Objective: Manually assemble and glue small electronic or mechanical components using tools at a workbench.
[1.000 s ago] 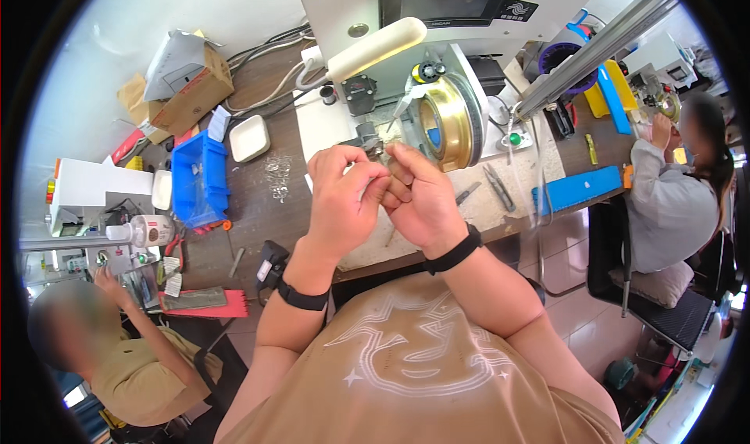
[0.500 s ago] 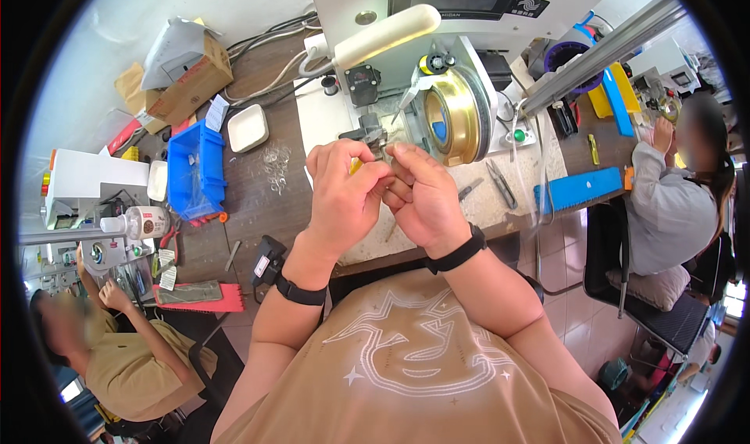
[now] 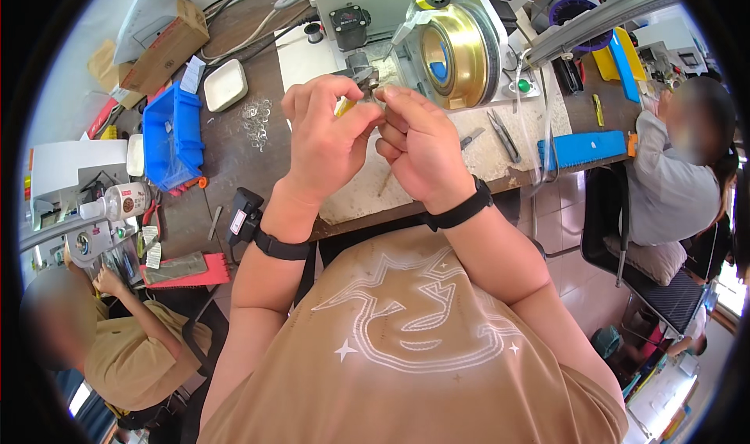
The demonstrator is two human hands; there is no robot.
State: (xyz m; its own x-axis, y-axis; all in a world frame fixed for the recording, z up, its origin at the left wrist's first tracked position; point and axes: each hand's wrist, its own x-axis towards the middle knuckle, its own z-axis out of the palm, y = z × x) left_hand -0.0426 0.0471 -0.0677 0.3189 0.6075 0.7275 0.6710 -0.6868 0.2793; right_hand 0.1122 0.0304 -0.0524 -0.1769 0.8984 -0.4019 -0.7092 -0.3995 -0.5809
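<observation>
My left hand (image 3: 332, 131) and my right hand (image 3: 426, 151) meet in front of a bench machine, fingertips almost touching. Each pinches with thumb and forefinger. Whatever lies between the tips is too small or hidden to name. A bit of yellow (image 3: 348, 106) shows behind my left fingers; its kind is hidden. Just beyond the fingertips is the machine's dark metal clamp-like head (image 3: 361, 69). To its right stands a gold-coloured round drum (image 3: 461, 61) with a blue patch inside.
At left are a blue bin (image 3: 168, 143), a white dish (image 3: 225, 84) and a pile of small wire-like pieces (image 3: 256, 123). Tweezers (image 3: 504, 135) lie to the right, before a blue tray (image 3: 586, 148). Co-workers sit at left (image 3: 129, 358) and right (image 3: 672, 178).
The view has shifted, so bench and machine sit higher in the picture. My hands remain together by the machine head, with the right fingers slightly less tucked against the left.
</observation>
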